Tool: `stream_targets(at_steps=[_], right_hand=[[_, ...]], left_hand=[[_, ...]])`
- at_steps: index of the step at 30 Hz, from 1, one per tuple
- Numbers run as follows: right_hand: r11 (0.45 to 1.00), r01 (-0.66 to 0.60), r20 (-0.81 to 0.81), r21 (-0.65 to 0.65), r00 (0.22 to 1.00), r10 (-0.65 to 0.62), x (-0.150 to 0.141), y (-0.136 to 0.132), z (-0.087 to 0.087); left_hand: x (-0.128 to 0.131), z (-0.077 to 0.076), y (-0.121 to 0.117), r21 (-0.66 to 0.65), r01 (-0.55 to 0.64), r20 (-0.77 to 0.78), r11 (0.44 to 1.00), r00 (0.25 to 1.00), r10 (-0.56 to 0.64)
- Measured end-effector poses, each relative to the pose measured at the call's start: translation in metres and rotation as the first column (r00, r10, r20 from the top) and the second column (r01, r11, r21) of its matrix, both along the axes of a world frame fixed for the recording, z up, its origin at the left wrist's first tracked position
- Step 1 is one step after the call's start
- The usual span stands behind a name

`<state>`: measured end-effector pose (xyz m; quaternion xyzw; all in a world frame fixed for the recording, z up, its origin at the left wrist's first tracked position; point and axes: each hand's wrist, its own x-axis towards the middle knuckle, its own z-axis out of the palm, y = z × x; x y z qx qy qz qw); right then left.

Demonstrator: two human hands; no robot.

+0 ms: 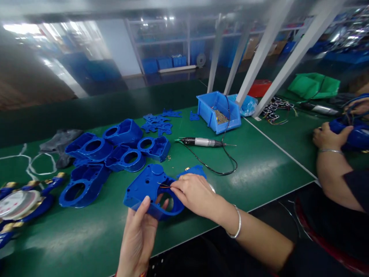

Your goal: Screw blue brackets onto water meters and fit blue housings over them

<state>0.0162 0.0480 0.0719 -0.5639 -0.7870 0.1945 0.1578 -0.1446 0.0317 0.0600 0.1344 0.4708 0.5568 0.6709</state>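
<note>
My left hand point(144, 227) grips a blue plastic housing point(141, 186) with a large round opening, its thumb on the near edge and fingertips showing through the hole. Thin coloured wires point(165, 186) are pinched between the thumb and finger of my right hand point(194, 194), their ends lying over the housing's opening. Just behind my right hand, on the green table, is another blue part point(197, 170), largely covered by the hand. Farther back lies an electric screwdriver point(201, 142) with a black cord.
Several blue housings point(121, 132) stand at the left, with flat blue plates point(157, 124) behind. A blue bin point(219, 111) holds small screws. White posts point(266, 50) rise beyond it. At far left sits a round assembly point(19, 204). A co-worker's hand point(331, 136) holds a blue part at right.
</note>
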Motion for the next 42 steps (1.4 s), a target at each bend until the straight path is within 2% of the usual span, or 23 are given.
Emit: stream_targets(at_steps=[5, 13, 25, 36, 42], right_hand=[[1.0, 0.001, 0.074, -0.029, 0.997, 0.001, 0.0, 0.002, 0.008], [0.999, 0.034, 0.147, 0.014, 0.988, -0.036, -0.009, 0.002, 0.003], [0.998, 0.069, 0.084, -0.015, 0.994, -0.067, -0.01, 0.008, 0.004], [0.998, 0.053, 0.071, 0.024, 0.996, -0.054, -0.016, 0.003, -0.001], [0.997, 0.052, 0.088, 0.056, 0.995, -0.057, -0.02, 0.0, -0.005]], left_hand=[[-0.002, 0.001, 0.005, -0.059, -0.017, 0.036, 0.998, 0.999, 0.019], [-0.001, -0.001, 0.002, 0.019, -0.02, -0.03, 1.0, 0.999, 0.02], [0.0, -0.004, 0.001, 0.054, 0.013, -0.016, 0.998, 1.0, -0.012], [0.002, -0.003, 0.0, 0.004, 0.006, -0.009, 1.0, 1.0, -0.006], [0.003, -0.004, -0.001, 0.066, 0.013, -0.01, 0.998, 1.0, -0.013]])
